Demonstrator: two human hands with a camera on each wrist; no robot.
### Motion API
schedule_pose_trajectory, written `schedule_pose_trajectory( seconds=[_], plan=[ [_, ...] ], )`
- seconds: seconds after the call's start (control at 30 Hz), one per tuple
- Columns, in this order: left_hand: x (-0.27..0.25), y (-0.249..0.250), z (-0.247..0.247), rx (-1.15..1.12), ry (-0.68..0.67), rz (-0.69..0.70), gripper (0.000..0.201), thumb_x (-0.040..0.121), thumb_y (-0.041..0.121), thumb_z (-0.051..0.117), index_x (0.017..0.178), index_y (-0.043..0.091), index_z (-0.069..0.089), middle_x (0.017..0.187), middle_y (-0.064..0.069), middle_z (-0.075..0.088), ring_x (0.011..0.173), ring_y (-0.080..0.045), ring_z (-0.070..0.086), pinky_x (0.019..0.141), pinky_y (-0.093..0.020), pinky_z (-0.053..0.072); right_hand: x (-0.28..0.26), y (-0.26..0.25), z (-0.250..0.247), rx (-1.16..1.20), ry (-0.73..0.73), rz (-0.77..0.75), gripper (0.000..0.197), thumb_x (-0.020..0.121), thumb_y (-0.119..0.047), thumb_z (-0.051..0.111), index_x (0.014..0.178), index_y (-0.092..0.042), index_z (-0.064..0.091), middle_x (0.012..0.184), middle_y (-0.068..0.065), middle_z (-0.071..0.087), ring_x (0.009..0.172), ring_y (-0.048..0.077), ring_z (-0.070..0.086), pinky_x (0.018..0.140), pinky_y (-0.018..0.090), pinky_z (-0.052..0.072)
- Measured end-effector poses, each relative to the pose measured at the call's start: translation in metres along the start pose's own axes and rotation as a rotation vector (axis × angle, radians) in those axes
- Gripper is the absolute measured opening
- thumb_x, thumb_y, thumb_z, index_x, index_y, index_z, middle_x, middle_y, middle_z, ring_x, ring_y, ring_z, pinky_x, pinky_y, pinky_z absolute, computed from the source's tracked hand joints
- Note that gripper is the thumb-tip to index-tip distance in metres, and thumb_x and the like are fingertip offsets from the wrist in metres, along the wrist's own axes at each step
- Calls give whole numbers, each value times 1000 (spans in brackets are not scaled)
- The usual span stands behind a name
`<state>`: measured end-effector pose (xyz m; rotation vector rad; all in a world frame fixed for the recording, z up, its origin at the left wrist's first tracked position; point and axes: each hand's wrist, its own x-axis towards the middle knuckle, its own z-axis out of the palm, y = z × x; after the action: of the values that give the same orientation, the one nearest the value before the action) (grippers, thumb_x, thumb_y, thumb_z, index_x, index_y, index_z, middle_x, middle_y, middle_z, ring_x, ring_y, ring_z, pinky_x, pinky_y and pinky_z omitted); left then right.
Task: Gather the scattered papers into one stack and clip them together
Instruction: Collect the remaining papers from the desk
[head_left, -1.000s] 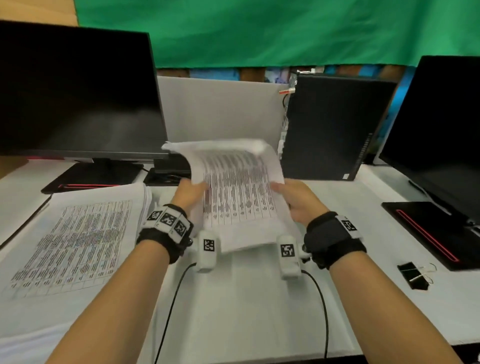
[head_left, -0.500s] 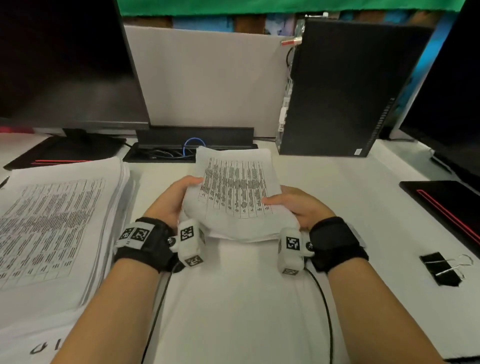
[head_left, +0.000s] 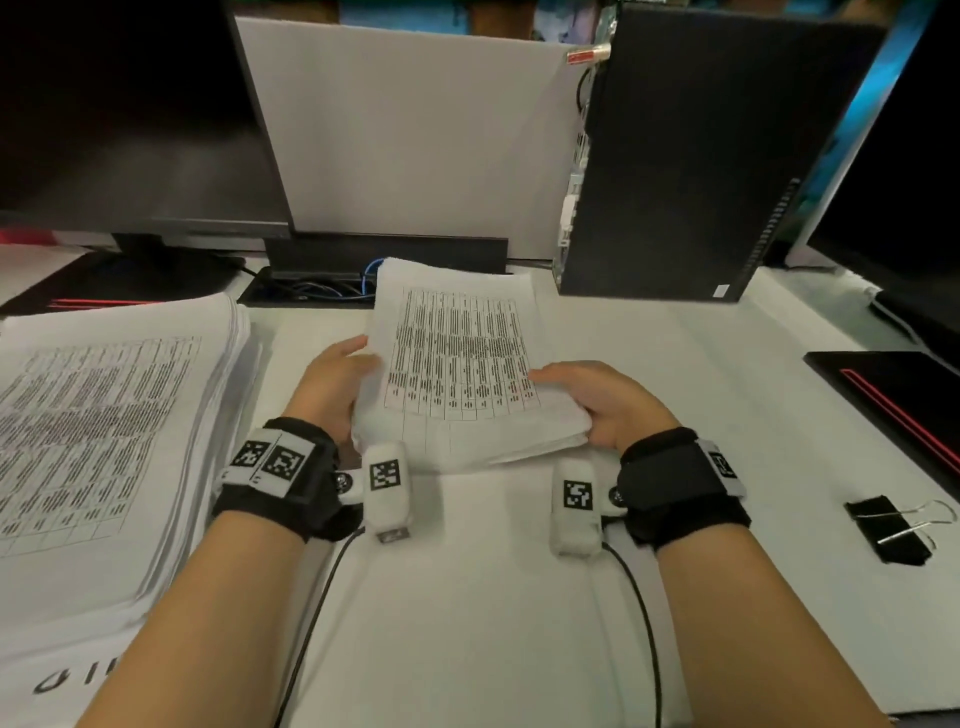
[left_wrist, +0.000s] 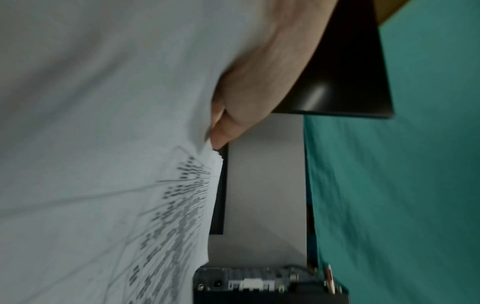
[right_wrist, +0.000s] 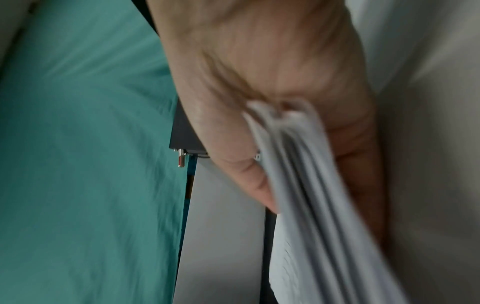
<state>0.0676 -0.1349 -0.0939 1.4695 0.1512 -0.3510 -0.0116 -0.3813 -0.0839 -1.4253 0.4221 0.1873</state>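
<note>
A small stack of printed papers (head_left: 460, 364) with tables on them lies low over the white desk (head_left: 467, 597), held from both sides. My left hand (head_left: 337, 387) grips its left edge, thumb on top (left_wrist: 226, 131). My right hand (head_left: 597, 400) grips the right edge, and in the right wrist view the sheet edges (right_wrist: 298, 174) sit pinched between thumb and fingers. A black binder clip (head_left: 891, 527) lies on the desk at the right, well apart from both hands.
A thick pile of printed sheets (head_left: 104, 426) lies at the left. A monitor (head_left: 130, 114) stands at the back left, another (head_left: 914, 156) at the right with its black base (head_left: 893, 400). A black computer case (head_left: 701, 156) and a cable tray (head_left: 322, 288) stand behind.
Both hands have lowered the paper stack from upright in the air down to near the desk, flattening it. The head view has tilted downward and closer.
</note>
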Motion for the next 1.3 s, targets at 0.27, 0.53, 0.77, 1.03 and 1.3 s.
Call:
schedule_pose_trajectory(
  seconds=[0.27,0.53,0.77,1.03,1.3],
  plan=[
    [-16,0,15,92,-223,-59,24,94,12,53,118,12,59,101,-10,72,77,-19,72,57,-29,56,-5,4,26,107,-43,-28,31,99,-21,55,126,-5,60,117,14,70,95,28,69,70,36,60],
    [-9,4,4,87,-58,-122,29,92,38,59,107,14,64,90,-6,72,71,-22,68,52,-29,54,-10,2,5,-48,-64,6,18,101,-12,50,110,-2,62,82,13,70,53,14,60,47,20,49],
    [-7,1,2,12,-97,13,43,91,-5,51,130,13,51,119,-9,65,97,-24,67,64,-33,58,-9,1,5,1,24,-71,22,100,-5,50,122,-3,54,117,16,65,92,24,65,75,36,60],
    [-16,3,9,44,-83,74,26,98,3,43,121,9,54,109,-8,67,94,-22,65,80,-41,54,-3,6,2,-90,-30,-95,38,94,8,50,127,-9,56,122,10,67,105,26,66,86,36,57],
    [-63,59,10,81,-182,463,47,89,-7,49,114,32,55,119,0,65,112,-17,61,96,-37,49,-46,-56,19,-95,-11,-463,52,88,1,66,137,-13,53,126,4,68,114,20,66,101,41,52]
  ],
)
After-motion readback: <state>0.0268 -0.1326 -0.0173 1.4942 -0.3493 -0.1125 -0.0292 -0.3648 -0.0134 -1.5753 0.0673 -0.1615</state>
